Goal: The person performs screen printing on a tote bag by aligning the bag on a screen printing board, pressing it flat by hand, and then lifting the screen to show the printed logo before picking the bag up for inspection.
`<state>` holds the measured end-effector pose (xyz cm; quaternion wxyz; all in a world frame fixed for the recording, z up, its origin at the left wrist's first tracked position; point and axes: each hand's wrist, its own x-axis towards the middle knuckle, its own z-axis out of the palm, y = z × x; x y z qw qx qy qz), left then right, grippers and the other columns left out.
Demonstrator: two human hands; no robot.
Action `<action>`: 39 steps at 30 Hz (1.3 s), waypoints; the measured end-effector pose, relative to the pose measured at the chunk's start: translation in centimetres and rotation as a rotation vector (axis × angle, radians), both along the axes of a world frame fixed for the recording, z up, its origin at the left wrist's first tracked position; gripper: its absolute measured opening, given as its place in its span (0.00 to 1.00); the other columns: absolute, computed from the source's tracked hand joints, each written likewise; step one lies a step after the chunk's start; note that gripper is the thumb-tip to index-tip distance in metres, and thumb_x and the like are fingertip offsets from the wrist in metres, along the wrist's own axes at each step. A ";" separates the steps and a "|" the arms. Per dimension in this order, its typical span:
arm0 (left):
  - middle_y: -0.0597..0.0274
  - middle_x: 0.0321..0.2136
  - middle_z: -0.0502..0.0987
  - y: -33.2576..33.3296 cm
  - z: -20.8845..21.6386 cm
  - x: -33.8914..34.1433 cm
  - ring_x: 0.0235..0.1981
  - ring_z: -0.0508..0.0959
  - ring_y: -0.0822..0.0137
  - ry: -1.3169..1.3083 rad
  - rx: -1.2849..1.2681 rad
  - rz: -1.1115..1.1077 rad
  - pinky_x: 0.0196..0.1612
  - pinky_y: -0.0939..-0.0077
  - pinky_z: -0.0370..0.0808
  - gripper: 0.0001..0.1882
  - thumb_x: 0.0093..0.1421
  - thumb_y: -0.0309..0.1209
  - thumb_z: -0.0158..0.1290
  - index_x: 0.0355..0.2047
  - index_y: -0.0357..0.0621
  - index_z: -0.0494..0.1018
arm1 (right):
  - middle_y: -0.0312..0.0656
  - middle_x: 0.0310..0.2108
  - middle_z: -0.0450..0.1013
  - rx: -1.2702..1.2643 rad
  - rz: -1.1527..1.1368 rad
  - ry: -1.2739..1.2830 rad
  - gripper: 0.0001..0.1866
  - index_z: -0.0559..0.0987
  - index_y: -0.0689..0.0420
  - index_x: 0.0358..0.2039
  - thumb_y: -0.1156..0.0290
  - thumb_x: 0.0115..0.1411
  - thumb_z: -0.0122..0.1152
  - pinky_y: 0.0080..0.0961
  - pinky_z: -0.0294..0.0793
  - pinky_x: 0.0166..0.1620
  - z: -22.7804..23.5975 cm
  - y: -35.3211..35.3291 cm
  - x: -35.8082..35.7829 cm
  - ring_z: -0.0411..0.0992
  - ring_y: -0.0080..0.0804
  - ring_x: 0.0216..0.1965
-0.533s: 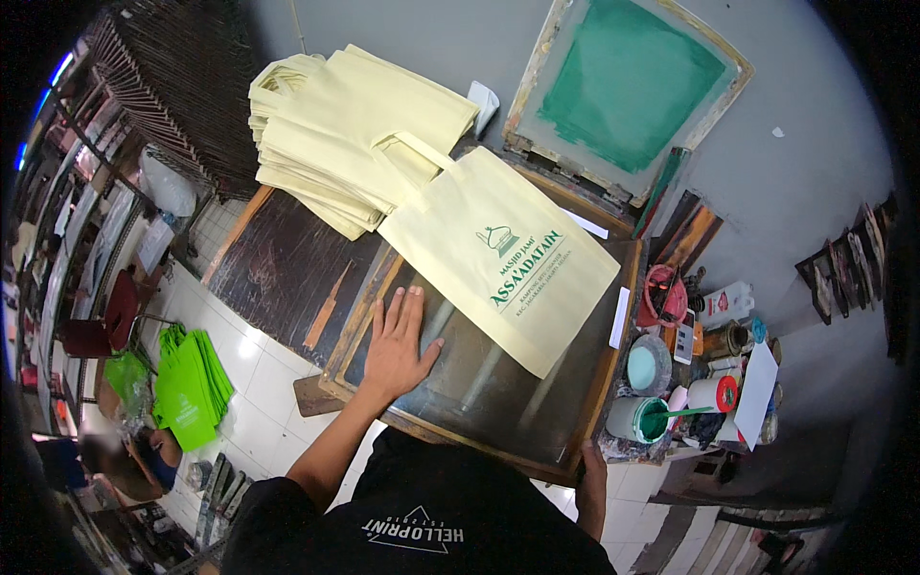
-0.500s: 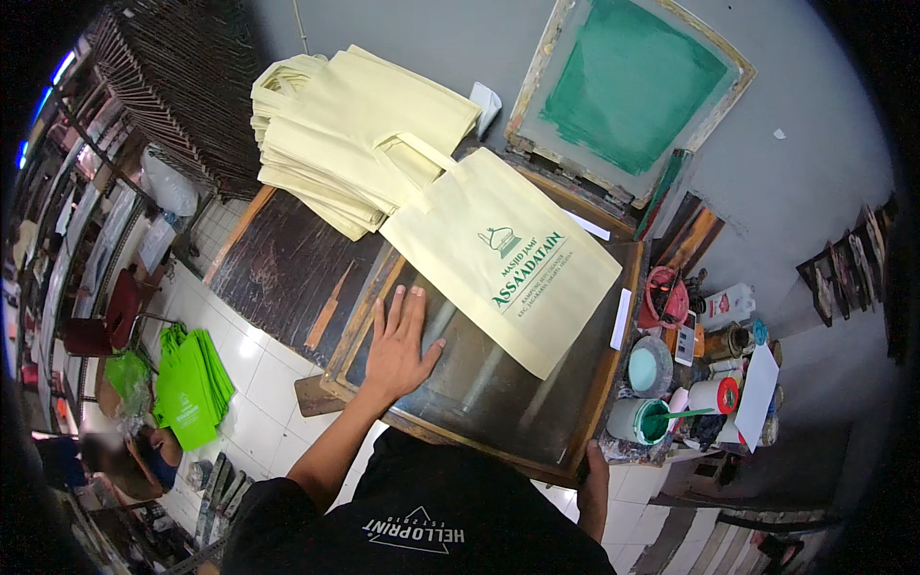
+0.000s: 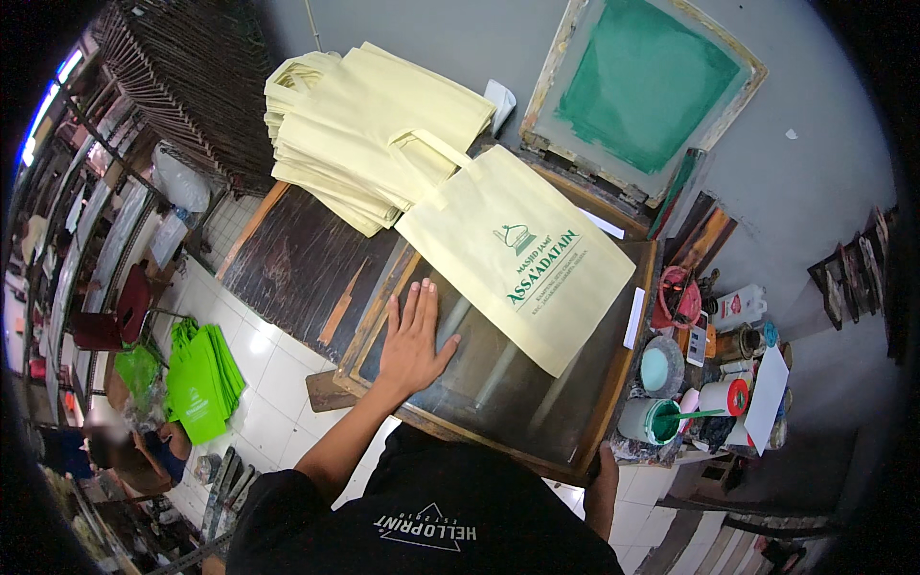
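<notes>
A cream non-woven tote bag with a green printed emblem and lettering lies flat on the glass-topped wooden table. Its handle loop points toward the upper left. My left hand rests palm down on the glass and the wooden edge, fingers stretched out, just left of the bag and apart from it. At the table's near right corner, my right hand touches the wooden frame; its fingers are mostly hidden. Beyond the left part of the table's surface, a thick stack of cream tote bags touches the printed bag's handle.
A screen-printing frame with green mesh leans on the wall. Right of the table stand an open ink tub with a green stick, a pink basket and bottles. Green bags hang low at left, beside another person.
The whole scene has shifted slightly to the right as my head moved. Both hands keep their places on the table, and the printed bag lies as before.
</notes>
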<state>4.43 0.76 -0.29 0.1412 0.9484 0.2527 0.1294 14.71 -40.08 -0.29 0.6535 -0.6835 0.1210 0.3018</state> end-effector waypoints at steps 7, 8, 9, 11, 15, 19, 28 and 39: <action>0.42 0.79 0.48 0.0 0.2 -0.2 0.81 0.44 0.47 0.040 0.048 -0.010 0.80 0.41 0.36 0.45 0.72 0.55 0.46 0.78 0.37 0.50 | 0.50 0.64 0.71 -0.086 -0.107 0.003 0.34 0.71 0.64 0.68 0.48 0.76 0.51 0.33 0.66 0.64 -2.6 -3.9 2.1 0.70 0.39 0.63; 0.43 0.79 0.49 0.1 0.0 -0.1 0.81 0.44 0.48 0.052 0.011 -0.029 0.80 0.42 0.36 0.45 0.72 0.55 0.45 0.78 0.37 0.50 | 0.51 0.66 0.70 -0.167 -0.273 -0.024 0.35 0.69 0.63 0.69 0.47 0.75 0.52 0.33 0.65 0.65 -2.8 -3.8 2.4 0.69 0.40 0.65; 0.45 0.79 0.50 0.1 0.0 -0.2 0.81 0.45 0.49 0.045 0.017 -0.027 0.80 0.42 0.35 0.45 0.73 0.54 0.44 0.78 0.37 0.49 | 0.52 0.69 0.67 -0.243 -0.363 -0.095 0.37 0.67 0.63 0.72 0.48 0.74 0.55 0.37 0.61 0.69 -2.5 -3.7 2.5 0.64 0.42 0.70; 0.45 0.79 0.51 0.1 0.1 -0.3 0.81 0.46 0.48 0.052 0.031 -0.026 0.80 0.42 0.35 0.45 0.73 0.54 0.44 0.79 0.38 0.48 | 0.52 0.69 0.67 -0.190 -0.271 -0.206 0.39 0.64 0.64 0.73 0.50 0.72 0.59 0.40 0.58 0.72 -4.1 -3.9 1.7 0.63 0.43 0.71; 0.45 0.78 0.51 0.1 0.0 -0.3 0.80 0.47 0.48 0.015 0.031 -0.028 0.80 0.42 0.37 0.46 0.73 0.53 0.45 0.79 0.34 0.45 | 0.52 0.65 0.69 -0.025 0.063 -0.073 0.37 0.67 0.66 0.70 0.51 0.72 0.59 0.40 0.64 0.68 0.3 0.3 -0.1 0.68 0.45 0.66; 0.44 0.78 0.51 0.0 0.0 -0.4 0.80 0.47 0.47 -0.019 -0.006 -0.016 0.80 0.42 0.38 0.47 0.73 0.53 0.46 0.78 0.31 0.44 | 0.52 0.63 0.72 -0.018 0.064 -0.069 0.35 0.70 0.65 0.68 0.50 0.73 0.57 0.40 0.66 0.67 0.8 0.6 -0.1 0.69 0.45 0.64; 0.40 0.79 0.43 0.1 -0.2 -0.4 0.81 0.40 0.47 0.047 0.056 -0.019 0.80 0.43 0.34 0.44 0.73 0.56 0.42 0.79 0.40 0.49 | 0.52 0.67 0.69 -0.123 -0.093 -0.208 0.34 0.68 0.65 0.69 0.53 0.72 0.59 0.40 0.61 0.70 -1.6 -1.4 0.7 0.65 0.45 0.69; 0.39 0.79 0.43 0.1 -0.4 -0.3 0.81 0.41 0.44 0.056 0.032 -0.030 0.79 0.41 0.36 0.44 0.73 0.55 0.43 0.80 0.44 0.47 | 0.49 0.62 0.72 -0.008 -0.171 -0.035 0.31 0.70 0.66 0.67 0.54 0.74 0.56 0.39 0.66 0.66 -1.2 -1.8 1.3 0.70 0.42 0.63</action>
